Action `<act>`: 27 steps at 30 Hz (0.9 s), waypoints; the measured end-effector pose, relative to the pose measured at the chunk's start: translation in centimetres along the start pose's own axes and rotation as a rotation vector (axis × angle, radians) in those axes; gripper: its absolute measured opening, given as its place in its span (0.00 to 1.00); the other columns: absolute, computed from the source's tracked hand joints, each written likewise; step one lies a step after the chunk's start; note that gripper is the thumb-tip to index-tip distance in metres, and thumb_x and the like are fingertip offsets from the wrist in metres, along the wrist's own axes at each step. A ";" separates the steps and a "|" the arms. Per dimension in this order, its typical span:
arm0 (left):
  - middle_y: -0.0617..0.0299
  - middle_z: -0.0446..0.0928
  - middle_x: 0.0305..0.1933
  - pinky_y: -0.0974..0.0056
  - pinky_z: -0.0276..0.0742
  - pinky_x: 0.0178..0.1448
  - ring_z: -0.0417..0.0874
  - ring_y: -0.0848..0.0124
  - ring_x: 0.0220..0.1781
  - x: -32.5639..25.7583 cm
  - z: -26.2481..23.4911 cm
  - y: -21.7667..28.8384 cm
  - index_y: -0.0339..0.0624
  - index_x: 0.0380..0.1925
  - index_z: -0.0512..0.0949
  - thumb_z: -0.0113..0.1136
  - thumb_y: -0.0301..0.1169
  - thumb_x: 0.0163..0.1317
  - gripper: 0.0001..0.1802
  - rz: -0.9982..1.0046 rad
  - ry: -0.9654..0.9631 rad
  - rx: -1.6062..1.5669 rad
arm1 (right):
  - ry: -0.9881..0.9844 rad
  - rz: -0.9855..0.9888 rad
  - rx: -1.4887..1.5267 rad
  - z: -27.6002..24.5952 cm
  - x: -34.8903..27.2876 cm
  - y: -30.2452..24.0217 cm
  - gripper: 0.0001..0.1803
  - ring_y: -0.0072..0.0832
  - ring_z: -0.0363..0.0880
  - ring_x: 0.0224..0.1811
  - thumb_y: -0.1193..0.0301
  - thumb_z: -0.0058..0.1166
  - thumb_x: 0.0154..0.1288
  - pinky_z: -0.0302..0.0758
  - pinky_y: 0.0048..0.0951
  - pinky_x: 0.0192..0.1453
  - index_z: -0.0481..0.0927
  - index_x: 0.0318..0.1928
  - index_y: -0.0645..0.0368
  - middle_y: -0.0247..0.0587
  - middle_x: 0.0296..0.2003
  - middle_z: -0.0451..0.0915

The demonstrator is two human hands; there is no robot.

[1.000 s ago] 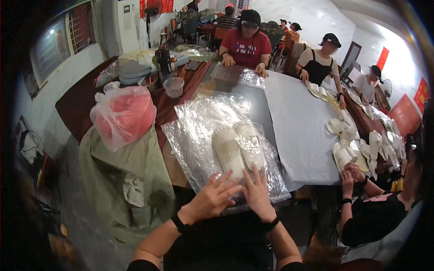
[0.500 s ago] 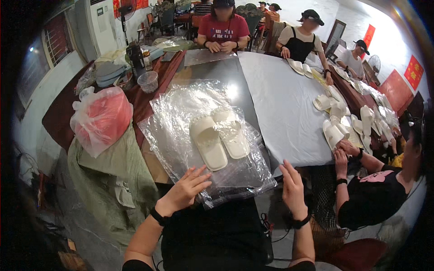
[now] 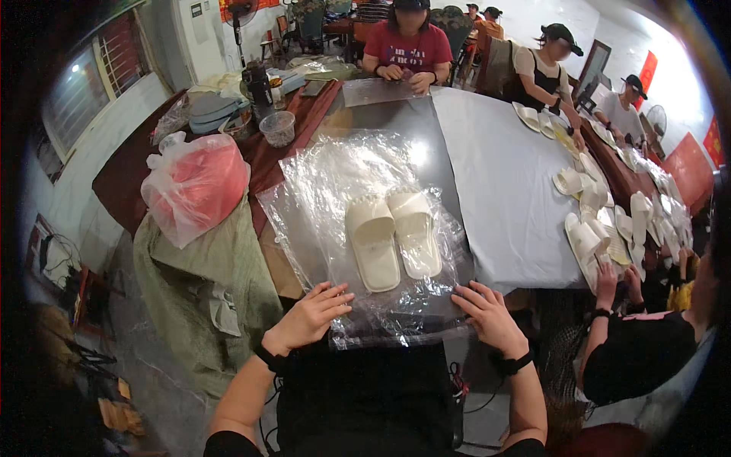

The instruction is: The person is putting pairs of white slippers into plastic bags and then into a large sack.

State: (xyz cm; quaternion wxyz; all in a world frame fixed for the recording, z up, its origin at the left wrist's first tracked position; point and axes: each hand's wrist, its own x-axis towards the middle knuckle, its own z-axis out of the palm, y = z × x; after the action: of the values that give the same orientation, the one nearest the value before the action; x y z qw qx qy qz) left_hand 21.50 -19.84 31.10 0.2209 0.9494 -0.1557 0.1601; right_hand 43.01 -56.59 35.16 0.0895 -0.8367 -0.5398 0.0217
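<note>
The pair of white slippers [image 3: 375, 255] lies on the near part of the tabletop [image 3: 419, 126], between the two hands, toes pointing away from the person. They are side by side, the right one a little farther forward. Clear plastic [image 3: 316, 175] is spread around and under them, in several layers; glints cross the right slipper, but I cannot tell whether the pair is inside a layer or only upon it.

The left hand [image 3: 308, 316] is at the near left edge of the plastic, the right hand [image 3: 491, 318] at its near right corner. Each grip is spread, with fingers extended, and I see nothing pinched. Placed so, on both sides, the hands may keep the thin film flat without pressing the slippers.

The red bag [image 3: 196, 190] sits to the left upon the green sack [image 3: 202, 282], and the tub [image 3: 278, 129] stands farther back, perhaps to leave the middle free. On the right, other slippers [image 3: 586, 242] are lined along the edge of the white sheet [image 3: 506, 183], probably within easy reach of the co-workers there.
</note>
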 end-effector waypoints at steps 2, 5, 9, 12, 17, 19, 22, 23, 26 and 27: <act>0.57 0.80 0.65 0.47 0.65 0.78 0.74 0.56 0.75 0.1 0.3 0.2 0.42 0.52 0.80 0.63 0.18 0.57 0.21 0.002 0.032 -0.037 | 0.027 -0.007 0.041 0.2 -0.2 0.2 0.35 0.41 0.64 0.75 0.76 0.64 0.60 0.64 0.48 0.73 0.74 0.70 0.47 0.30 0.72 0.71; 0.56 0.84 0.60 0.49 0.68 0.75 0.77 0.56 0.71 0.2 0.5 0.1 0.40 0.47 0.82 0.65 0.19 0.59 0.15 -0.033 0.118 -0.159 | 0.145 -0.054 0.100 0.8 0.1 0.6 0.25 0.41 0.69 0.70 0.73 0.66 0.62 0.66 0.46 0.71 0.81 0.61 0.51 0.33 0.65 0.76; 0.56 0.86 0.51 0.53 0.75 0.64 0.83 0.55 0.61 0.6 1.0 0.3 0.38 0.37 0.82 0.65 0.17 0.61 0.07 -0.153 0.298 -0.411 | 0.366 0.021 0.452 3.2 1.1 1.4 0.06 0.40 0.78 0.56 0.74 0.65 0.66 0.75 0.41 0.60 0.86 0.41 0.61 0.39 0.50 0.84; 0.54 0.82 0.40 0.56 0.76 0.52 0.82 0.53 0.48 1.0 1.1 0.6 0.37 0.35 0.81 0.65 0.19 0.61 0.04 -0.288 0.339 -0.291 | 0.462 0.207 0.582 4.1 2.0 0.8 0.06 0.40 0.81 0.42 0.75 0.65 0.64 0.78 0.36 0.48 0.84 0.33 0.66 0.44 0.45 0.84; 0.53 0.75 0.28 0.56 0.75 0.42 0.77 0.51 0.35 2.0 2.4 1.0 0.39 0.45 0.81 0.66 0.22 0.60 0.12 -0.386 0.441 -0.182 | 0.521 0.390 0.571 5.7 3.3 1.0 0.10 0.39 0.81 0.36 0.75 0.68 0.60 0.78 0.34 0.42 0.80 0.28 0.68 0.46 0.45 0.83; 0.52 0.77 0.37 0.54 0.75 0.45 0.78 0.53 0.41 2.5 2.3 1.6 0.41 0.59 0.77 0.63 0.20 0.59 0.25 -0.461 0.315 -0.023 | 0.538 0.380 0.474 6.0 3.5 0.9 0.10 0.38 0.82 0.38 0.75 0.69 0.58 0.78 0.35 0.42 0.80 0.30 0.68 0.48 0.45 0.83; 0.49 0.77 0.56 0.47 0.73 0.55 0.78 0.52 0.54 2.9 2.8 2.0 0.42 0.66 0.72 0.62 0.20 0.58 0.32 -0.363 0.363 0.288 | 0.492 0.489 0.492 4.5 4.4 -0.6 0.09 0.40 0.83 0.37 0.76 0.69 0.57 0.79 0.36 0.42 0.82 0.36 0.67 0.49 0.43 0.83; 0.49 0.77 0.56 0.47 0.73 0.55 0.78 0.52 0.54 3.2 2.9 2.3 0.42 0.66 0.72 0.62 0.20 0.58 0.32 -0.365 0.365 0.288 | 0.491 0.487 0.490 4.2 4.6 -0.6 0.09 0.40 0.83 0.37 0.76 0.69 0.57 0.79 0.36 0.42 0.82 0.36 0.67 0.49 0.43 0.83; 0.49 0.67 0.74 0.33 0.60 0.71 0.69 0.51 0.74 4.4 3.1 4.1 0.41 0.67 0.72 0.63 0.22 0.58 0.33 -0.163 0.272 0.437 | 0.460 0.528 0.534 4.1 4.8 -0.2 0.12 0.42 0.82 0.34 0.76 0.67 0.58 0.79 0.37 0.41 0.82 0.41 0.66 0.49 0.37 0.83; 0.50 0.64 0.77 0.30 0.47 0.76 0.63 0.52 0.79 5.1 3.1 4.9 0.44 0.71 0.69 0.66 0.25 0.58 0.37 -0.075 0.204 0.413 | 0.414 0.549 0.530 4.3 4.8 0.5 0.12 0.38 0.81 0.32 0.75 0.67 0.59 0.78 0.35 0.40 0.82 0.42 0.66 0.47 0.34 0.82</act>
State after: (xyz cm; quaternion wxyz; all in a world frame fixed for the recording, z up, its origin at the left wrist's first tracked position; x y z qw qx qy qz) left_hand 24.98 -26.59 32.20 0.0425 0.9585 -0.0610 0.2752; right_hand 44.90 -51.85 31.10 0.3985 -0.8841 -0.2436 0.0142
